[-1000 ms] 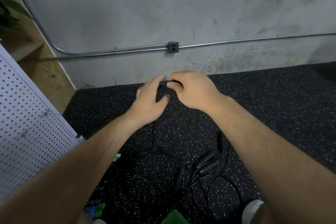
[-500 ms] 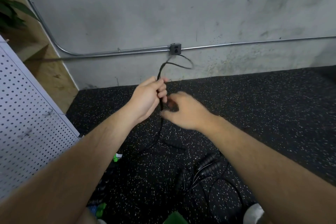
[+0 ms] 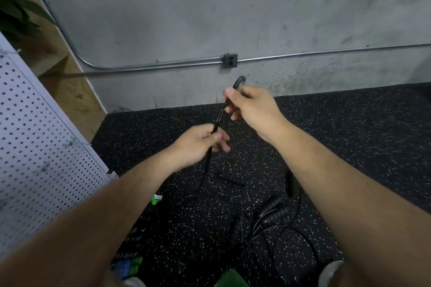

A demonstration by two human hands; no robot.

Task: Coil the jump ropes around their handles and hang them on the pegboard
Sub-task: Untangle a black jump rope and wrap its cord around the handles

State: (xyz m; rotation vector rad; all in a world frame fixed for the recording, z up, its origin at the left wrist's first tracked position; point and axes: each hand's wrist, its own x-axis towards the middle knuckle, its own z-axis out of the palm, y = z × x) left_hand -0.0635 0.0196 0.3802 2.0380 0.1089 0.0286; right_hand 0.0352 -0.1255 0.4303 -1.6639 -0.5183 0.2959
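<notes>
Speckled black rubber floor (image 3: 349, 137), grey concrete wall (image 3: 210, 7); white pegboard (image 3: 35, 147) left

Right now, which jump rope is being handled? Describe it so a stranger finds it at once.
Find the grey outlet box on the concrete wall and look just below it. The black rope stretched between the left hand and the right hand is the one. Unlike the other ropes tangled on the floor, it is lifted and taut.
</notes>
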